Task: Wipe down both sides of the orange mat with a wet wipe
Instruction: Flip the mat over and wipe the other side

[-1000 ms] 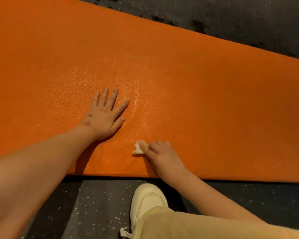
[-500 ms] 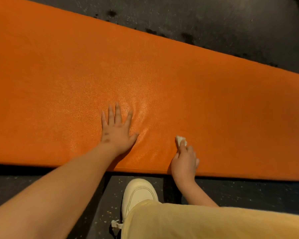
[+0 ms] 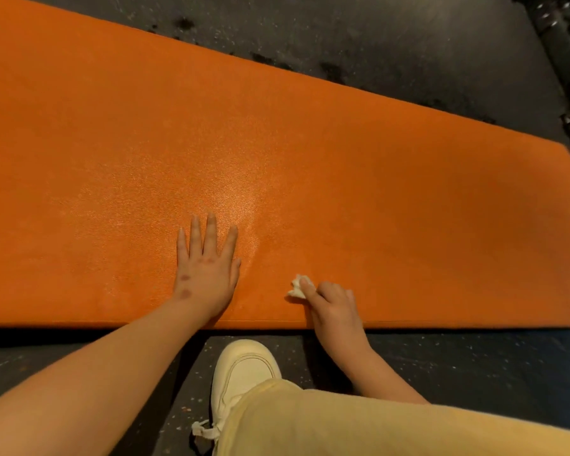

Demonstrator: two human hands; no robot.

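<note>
Orange textured foam mat (image 3: 310,153) flat on dark floor (image 3: 375,44); left hand (image 3: 208,274) spread flat, right hand (image 3: 334,307) pinching crumpled white wipe (image 3: 297,287).

The wet wipe (image 3: 297,287) in my right grip (image 3: 334,307) is showing white against the orange mat (image 3: 343,179), whose fine grain is glinting paler just beyond my left grip (image 3: 204,271), itself bearing dark reddish-brown spots. Nearer me than both grips, the floor (image 3: 441,360) is showing dark grey with pale flecks, my shoe (image 3: 244,366) cream, my trouser leg (image 3: 359,426) pale yellow.
</note>
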